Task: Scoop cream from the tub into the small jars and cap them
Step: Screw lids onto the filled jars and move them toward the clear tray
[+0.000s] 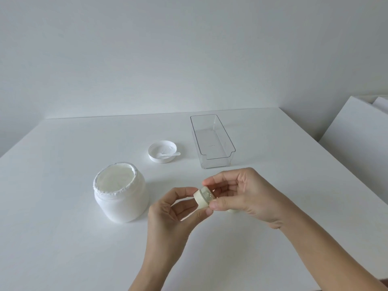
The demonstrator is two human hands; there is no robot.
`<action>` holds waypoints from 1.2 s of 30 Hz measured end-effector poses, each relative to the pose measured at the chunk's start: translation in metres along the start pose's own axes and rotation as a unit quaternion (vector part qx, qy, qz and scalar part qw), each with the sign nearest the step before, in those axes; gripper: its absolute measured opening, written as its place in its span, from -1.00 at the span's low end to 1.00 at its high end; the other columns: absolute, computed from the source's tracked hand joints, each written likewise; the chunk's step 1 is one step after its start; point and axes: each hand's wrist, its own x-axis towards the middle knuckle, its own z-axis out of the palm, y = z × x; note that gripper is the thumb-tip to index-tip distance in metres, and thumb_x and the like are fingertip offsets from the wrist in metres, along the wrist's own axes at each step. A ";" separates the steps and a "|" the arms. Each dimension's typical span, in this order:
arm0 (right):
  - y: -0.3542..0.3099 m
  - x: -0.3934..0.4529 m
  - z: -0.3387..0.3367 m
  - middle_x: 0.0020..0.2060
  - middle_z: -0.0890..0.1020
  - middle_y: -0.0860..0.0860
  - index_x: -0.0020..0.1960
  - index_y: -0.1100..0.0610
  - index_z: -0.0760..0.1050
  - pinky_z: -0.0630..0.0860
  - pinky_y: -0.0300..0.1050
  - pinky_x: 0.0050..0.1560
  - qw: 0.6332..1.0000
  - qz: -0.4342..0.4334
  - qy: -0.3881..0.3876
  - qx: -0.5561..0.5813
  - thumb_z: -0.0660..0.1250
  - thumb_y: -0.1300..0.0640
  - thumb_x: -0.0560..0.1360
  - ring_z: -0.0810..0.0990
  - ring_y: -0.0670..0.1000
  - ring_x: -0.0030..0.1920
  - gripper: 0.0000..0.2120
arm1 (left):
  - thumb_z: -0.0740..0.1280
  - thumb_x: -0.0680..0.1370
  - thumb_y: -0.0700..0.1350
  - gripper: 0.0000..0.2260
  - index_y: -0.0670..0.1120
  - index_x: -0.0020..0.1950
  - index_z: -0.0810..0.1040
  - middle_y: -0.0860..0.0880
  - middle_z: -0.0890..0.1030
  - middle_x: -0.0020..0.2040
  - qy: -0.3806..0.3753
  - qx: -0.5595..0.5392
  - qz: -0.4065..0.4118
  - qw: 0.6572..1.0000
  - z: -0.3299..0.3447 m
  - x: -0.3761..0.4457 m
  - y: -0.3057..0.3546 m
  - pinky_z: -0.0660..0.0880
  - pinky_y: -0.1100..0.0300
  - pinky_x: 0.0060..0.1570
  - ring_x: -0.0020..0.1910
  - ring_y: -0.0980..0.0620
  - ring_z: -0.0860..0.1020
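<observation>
A white tub (120, 194) of cream stands open on the table at the left. Its white lid (162, 151) lies upside down behind it, with a small white spatula (169, 154) resting in it. Both hands hold a small jar (204, 195) tilted on its side above the table. My left hand (176, 208) pinches the jar's cream-coloured cap. My right hand (237, 194) grips the clear jar body between thumb and fingers. Under my right hand a second small pale jar (232, 211) peeks out, mostly hidden.
A clear, empty rectangular plastic bin (212, 141) stands at the back right of the white table (63, 238). White boards (357, 139) lean beyond the table's right edge. The wall runs along the table's far edge.
</observation>
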 end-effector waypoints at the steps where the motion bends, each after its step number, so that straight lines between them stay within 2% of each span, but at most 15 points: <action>1: -0.001 0.000 -0.001 -0.13 0.72 0.03 0.04 0.12 0.65 0.51 -0.37 -0.18 1.000 0.001 -0.004 -0.007 0.54 0.32 0.31 0.67 -0.09 -0.12 -0.68 | 0.63 0.18 -0.07 -0.64 0.04 -0.07 0.66 -0.11 0.76 -0.16 0.001 0.007 0.000 1.000 0.000 0.000 0.000 0.64 0.07 0.01 -0.10 -0.12 0.73; 4: -0.003 0.002 0.000 -0.26 0.71 0.01 -0.09 0.08 0.67 0.47 -0.38 -0.29 0.998 0.009 0.007 -0.058 0.56 0.05 0.33 0.63 -0.11 -0.28 -0.80 | 0.64 0.18 -0.06 -0.63 0.06 -0.06 0.67 -0.08 0.76 -0.14 0.001 0.024 0.005 1.000 0.000 -0.001 0.001 0.61 -0.04 0.05 -0.07 -0.10 0.72; 7: -0.002 0.006 0.004 -0.45 0.64 -0.02 -0.28 0.11 0.63 0.47 -0.27 -0.35 0.979 0.025 0.046 -0.198 0.34 -0.36 0.33 0.53 -0.14 -0.45 -0.49 | 0.67 0.20 -0.04 -0.61 0.06 -0.04 0.66 -0.04 0.77 -0.13 -0.015 0.038 0.008 0.999 0.000 -0.002 0.003 0.60 -0.05 0.08 -0.03 -0.04 0.72; 9: -0.001 0.006 0.005 -0.45 0.64 -0.02 -0.27 0.12 0.62 0.48 -0.20 -0.32 0.963 0.017 0.051 -0.262 0.18 -0.47 0.32 0.49 -0.15 -0.47 -0.35 | 0.64 0.20 -0.03 -0.62 0.05 -0.04 0.66 -0.05 0.77 -0.12 -0.015 0.036 0.005 0.999 0.001 -0.001 0.003 0.59 -0.08 0.10 -0.02 -0.05 0.72; 11: -0.002 0.004 -0.001 -0.32 0.68 -0.08 -0.15 0.03 0.64 0.47 -0.22 -0.28 0.967 -0.013 0.038 -0.253 0.22 -0.44 0.32 0.54 -0.15 -0.38 -0.44 | 0.65 0.21 -0.07 -0.63 0.04 -0.04 0.66 -0.06 0.77 -0.12 -0.010 0.029 0.002 1.000 0.000 0.000 0.003 0.58 -0.10 0.12 -0.02 -0.07 0.72; 13: -0.005 0.002 -0.009 -0.12 0.68 -0.15 0.05 -0.09 0.60 0.49 -0.27 -0.20 0.977 -0.030 -0.015 -0.209 0.38 -0.27 0.38 0.59 -0.11 -0.17 -0.64 | 0.67 0.21 -0.11 -0.64 0.04 -0.05 0.67 -0.06 0.77 -0.13 -0.006 0.031 0.003 0.999 -0.001 0.001 0.003 0.58 -0.11 0.12 -0.05 -0.07 0.72; 16: -0.005 0.001 -0.010 -0.19 0.68 -0.14 0.02 -0.08 0.61 0.45 -0.24 -0.23 0.975 -0.042 -0.040 -0.216 0.43 -0.11 0.42 0.55 -0.14 -0.25 -0.79 | 0.63 0.20 -0.07 -0.65 0.04 -0.06 0.67 -0.07 0.76 -0.13 -0.009 0.033 0.005 0.999 -0.001 0.002 0.003 0.58 -0.09 0.11 -0.06 -0.08 0.73; 17: -0.005 0.001 -0.007 -0.29 0.66 -0.13 -0.06 -0.04 0.62 0.44 -0.22 -0.27 0.973 -0.036 -0.024 -0.227 0.39 -0.16 0.44 0.51 -0.16 -0.33 -0.79 | 0.63 0.21 -0.08 -0.65 0.04 -0.05 0.67 -0.06 0.77 -0.13 -0.011 0.035 0.005 0.999 0.000 0.002 0.003 0.58 -0.09 0.11 -0.05 -0.07 0.73; 19: -0.001 0.003 -0.002 -0.44 0.61 -0.10 -0.20 0.06 0.61 0.44 -0.22 -0.31 0.967 -0.017 0.007 -0.255 0.24 -0.31 0.46 0.48 -0.15 -0.42 -0.55 | 0.65 0.24 -0.14 -0.66 0.04 -0.05 0.67 -0.06 0.77 -0.12 -0.015 0.042 0.007 0.999 0.001 0.002 0.001 0.58 -0.09 0.12 -0.03 -0.05 0.72; 21: 0.002 0.003 -0.003 -0.42 0.62 -0.11 -0.18 0.05 0.62 0.43 -0.28 -0.33 0.959 -0.021 0.027 -0.283 0.16 -0.38 0.41 0.51 -0.16 -0.40 -0.47 | 0.64 0.26 -0.18 -0.67 0.03 -0.05 0.67 -0.06 0.77 -0.12 -0.016 0.045 0.007 0.999 0.002 0.002 0.000 0.57 -0.09 0.12 -0.03 -0.06 0.72; 24: 0.000 0.000 -0.012 -0.14 0.64 -0.20 0.07 -0.15 0.55 0.39 -0.38 -0.22 0.960 -0.047 0.001 -0.276 0.34 -0.31 0.39 0.53 -0.18 -0.17 -0.65 | 0.64 0.23 -0.13 -0.66 0.03 -0.05 0.67 -0.06 0.76 -0.12 -0.011 0.044 0.010 0.999 0.002 0.004 0.001 0.58 -0.10 0.12 -0.05 -0.08 0.72; 27: -0.001 -0.002 -0.012 -0.19 0.63 -0.17 0.00 -0.10 0.58 0.38 -0.39 -0.25 0.965 -0.066 -0.024 -0.253 0.39 -0.13 0.44 0.52 -0.20 -0.24 -0.82 | 0.66 0.21 -0.08 -0.64 0.03 -0.05 0.67 -0.05 0.76 -0.11 -0.018 0.049 0.017 0.999 0.004 0.004 0.001 0.57 -0.10 0.14 -0.03 -0.07 0.72; 30: 0.003 0.000 -0.005 -0.41 0.59 -0.09 -0.20 0.06 0.58 0.45 -0.18 -0.35 0.963 -0.034 0.012 -0.267 0.21 -0.28 0.49 0.46 -0.16 -0.43 -0.57 | 0.65 0.25 -0.15 -0.66 0.06 -0.06 0.67 -0.02 0.77 -0.11 -0.026 0.067 0.020 0.997 0.007 0.005 0.001 0.56 -0.08 0.16 0.00 -0.02 0.72; 32: 0.006 0.000 -0.006 -0.38 0.61 -0.08 -0.15 0.05 0.60 0.50 -0.09 -0.29 0.958 -0.040 0.020 -0.285 0.16 -0.36 0.46 0.51 -0.09 -0.37 -0.50 | 0.65 0.24 -0.11 -0.67 0.06 -0.06 0.66 -0.01 0.77 -0.12 -0.025 0.072 0.027 0.997 0.008 0.006 0.001 0.56 -0.08 0.16 0.00 -0.01 0.72; 36: 0.004 -0.004 -0.014 -0.21 0.66 -0.19 0.04 -0.11 0.56 0.36 -0.41 -0.22 0.963 -0.078 0.000 -0.257 0.40 -0.16 0.43 0.52 -0.19 -0.20 -0.77 | 0.61 0.22 -0.03 -0.67 0.03 -0.06 0.67 0.00 0.76 -0.11 -0.025 0.085 0.055 0.995 0.011 0.009 0.002 0.59 0.00 0.15 -0.03 -0.01 0.72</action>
